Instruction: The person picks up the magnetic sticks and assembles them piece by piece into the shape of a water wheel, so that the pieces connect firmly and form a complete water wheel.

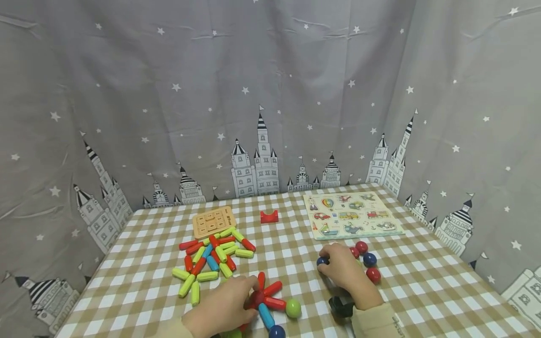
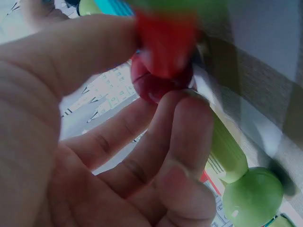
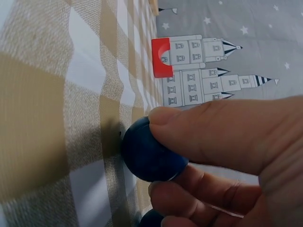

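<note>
My left hand grips a dark red ball, the hub of a figure built from sticks and balls. Red sticks and a blue stick spread from this hub, tipped with a green ball and a blue ball. In the left wrist view, thumb and fingertips close round the hub beside a red stick; a green stick leads to another green ball. Farther right, my right hand pinches a dark blue ball between thumb and fingers, close over the cloth.
Loose red, green and blue sticks lie piled on the left. Red balls and a blue ball sit beside my right hand. Behind are a wooden number puzzle, a red arch block and a picture puzzle board.
</note>
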{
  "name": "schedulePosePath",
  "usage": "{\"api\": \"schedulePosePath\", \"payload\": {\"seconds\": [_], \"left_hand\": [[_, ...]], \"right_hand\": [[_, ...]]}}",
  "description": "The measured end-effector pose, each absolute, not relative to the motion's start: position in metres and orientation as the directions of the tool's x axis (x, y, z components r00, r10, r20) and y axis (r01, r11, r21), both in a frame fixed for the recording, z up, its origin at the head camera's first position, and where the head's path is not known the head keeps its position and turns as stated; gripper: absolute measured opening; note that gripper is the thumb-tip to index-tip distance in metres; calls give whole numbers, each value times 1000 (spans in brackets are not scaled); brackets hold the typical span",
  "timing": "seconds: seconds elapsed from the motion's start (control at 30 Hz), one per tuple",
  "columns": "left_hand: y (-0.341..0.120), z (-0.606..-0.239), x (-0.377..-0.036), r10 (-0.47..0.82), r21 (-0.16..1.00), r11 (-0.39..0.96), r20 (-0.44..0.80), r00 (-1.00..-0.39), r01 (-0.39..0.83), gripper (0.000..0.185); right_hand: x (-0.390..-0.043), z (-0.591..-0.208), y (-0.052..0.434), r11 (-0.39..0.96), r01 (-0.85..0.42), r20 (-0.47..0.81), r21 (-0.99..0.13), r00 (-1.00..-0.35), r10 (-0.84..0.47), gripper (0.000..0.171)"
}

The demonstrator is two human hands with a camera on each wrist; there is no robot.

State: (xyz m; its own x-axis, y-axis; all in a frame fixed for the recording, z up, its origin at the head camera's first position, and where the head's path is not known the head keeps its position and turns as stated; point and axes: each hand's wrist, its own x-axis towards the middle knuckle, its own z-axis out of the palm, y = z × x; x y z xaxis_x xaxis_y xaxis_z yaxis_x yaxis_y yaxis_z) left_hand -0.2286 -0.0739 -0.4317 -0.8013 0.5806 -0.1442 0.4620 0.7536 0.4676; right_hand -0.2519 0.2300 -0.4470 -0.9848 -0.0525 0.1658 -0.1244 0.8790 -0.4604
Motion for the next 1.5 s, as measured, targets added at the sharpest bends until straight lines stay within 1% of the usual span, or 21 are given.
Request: {"api": "schedulePosePath", "payload": {"seconds": [0.23,0.4,0.5,0.57,0.63,0.73,0.8,0.87,0.97,1.03,1.13,1.23,1.37,1.5], "left_hand": [[-90,-437,-233,677,472,664,-52,-734,580,31],[-98,-437,-238,700,426,656,-36,-713,623,30],[-98,-434,-238,705,419,658,-50,-707,626,32],[-97,-432,-236,699,427,662,-55,-713,616,34],[-92,-430,-234,680,423,678,-51,-732,601,35],[-80,-425,-229,634,379,718,-13,-773,583,33],[-69,-424,-228,615,345,736,19,-789,582,26],[-59,-426,-228,612,309,741,53,-789,596,19],[-45,-433,-229,597,289,758,50,-800,584,10],[-39,-437,-230,568,277,786,28,-822,553,10],[-36,-440,-231,521,285,820,-14,-853,496,12],[-36,-440,-233,516,307,820,-33,-856,483,12],[-38,-442,-234,510,344,816,-46,-859,465,15],[-41,-446,-233,485,401,803,-13,-874,440,17]], "right_hand": [[-252,-449,229,863,-106,140,-494,-989,-41,22],[-252,-449,225,846,-119,132,-520,-990,-59,24],[-252,-449,223,841,-120,120,-528,-991,-66,24],[-252,-450,223,840,-118,113,-530,-991,-68,24],[-253,-450,222,841,-117,110,-529,-992,-69,24],[-254,-450,223,841,-111,106,-529,-992,-64,23],[-254,-449,223,842,-111,109,-527,-992,-62,23],[-253,-449,223,841,-102,103,-531,-993,-56,25],[-252,-449,223,817,-115,99,-564,-992,-72,25],[-251,-450,222,782,-142,92,-607,-990,-108,24],[-251,-451,220,714,-196,77,-672,-978,-196,22],[-252,-452,220,665,-223,57,-712,-963,-262,22],[-253,-455,217,590,-271,70,-761,-938,-340,26],[-252,-459,209,475,-296,87,-829,-906,-414,24]]}}
